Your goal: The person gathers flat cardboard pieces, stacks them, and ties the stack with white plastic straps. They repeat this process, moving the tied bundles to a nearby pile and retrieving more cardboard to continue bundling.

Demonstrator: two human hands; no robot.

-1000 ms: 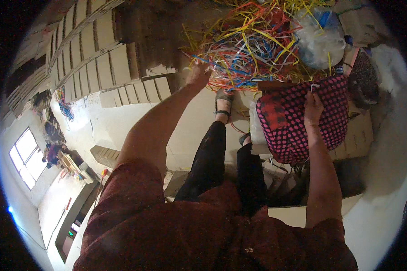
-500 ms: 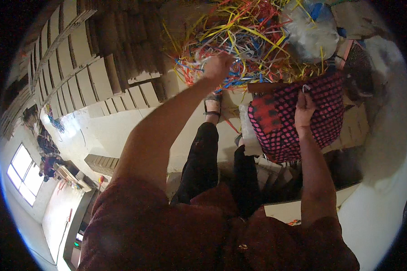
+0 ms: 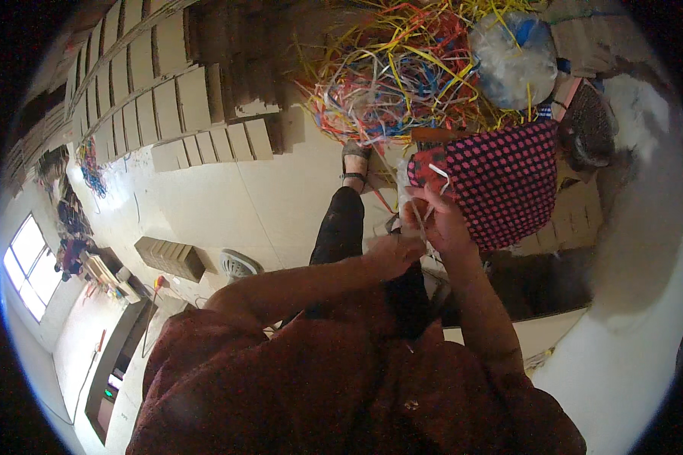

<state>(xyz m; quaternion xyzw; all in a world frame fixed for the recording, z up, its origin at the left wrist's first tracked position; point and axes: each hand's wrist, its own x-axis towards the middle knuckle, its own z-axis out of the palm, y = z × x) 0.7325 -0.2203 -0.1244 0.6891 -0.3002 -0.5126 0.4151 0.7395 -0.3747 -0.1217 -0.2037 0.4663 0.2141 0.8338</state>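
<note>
My left hand (image 3: 395, 254) and my right hand (image 3: 446, 225) are close together in front of my body. A thin white plastic strap (image 3: 439, 174) sticks up in a bent shape past my right hand's fingers. It runs down between the two hands, and both are closed on it; the left fingertips are partly hidden. Just beyond and to the right lies a black cloth with pink spots and a red patch (image 3: 501, 182). A tangled heap of yellow, red, blue and white straps (image 3: 402, 76) covers the floor farther off.
Stacked flat cardboard pieces (image 3: 140, 98) stand at the far left. A clear plastic bag (image 3: 512, 64) sits beside the strap heap. A small cardboard bundle (image 3: 167, 258) and a grey slotted plastic item (image 3: 239, 264) rest on the floor at left. More cardboard (image 3: 573, 216) lies right of the cloth.
My left hand has come back from the strap heap toward my body. The right hand has moved left and nearer from over the cloth, bringing the white strap, and the hands now meet.
</note>
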